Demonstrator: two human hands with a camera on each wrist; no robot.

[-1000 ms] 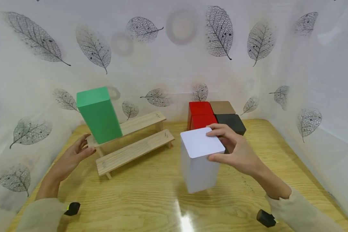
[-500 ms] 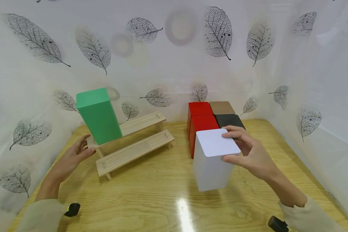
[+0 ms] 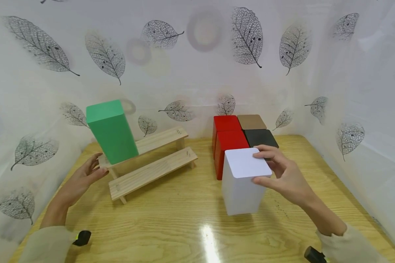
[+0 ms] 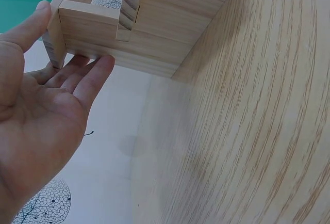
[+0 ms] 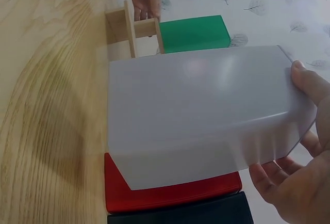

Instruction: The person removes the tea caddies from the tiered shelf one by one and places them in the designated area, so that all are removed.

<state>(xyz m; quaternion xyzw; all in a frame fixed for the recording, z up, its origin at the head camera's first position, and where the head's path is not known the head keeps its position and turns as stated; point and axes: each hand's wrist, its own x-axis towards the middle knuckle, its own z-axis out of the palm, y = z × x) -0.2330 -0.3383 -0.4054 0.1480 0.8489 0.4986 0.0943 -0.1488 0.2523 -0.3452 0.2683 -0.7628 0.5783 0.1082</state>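
Observation:
My right hand [image 3: 286, 175] grips the top of a tall white box [image 3: 245, 193], thumb on the near side and fingers on the far side. The box is upright, its base on or just over the table; I cannot tell which. At the left, my left hand [image 3: 82, 179] holds the end of a two-step wooden shelf [image 3: 153, 171]. The left wrist view shows the thumb at the top board and the fingers against the shelf's end [image 4: 93, 25]. A tall green box [image 3: 113, 135] stands on the upper step, at its left end.
Behind the white box stand two red boxes [image 3: 232, 140], a tan box [image 3: 251, 121] and a black box [image 3: 260, 138], packed close together. The wooden table [image 3: 158, 230] ends at a white leaf-printed curtain [image 3: 197, 80] at the back and sides.
My right hand has moved the white box to the right and lowered it slightly, in front of the red and black boxes. The left hand, shelf and green box have kept their places.

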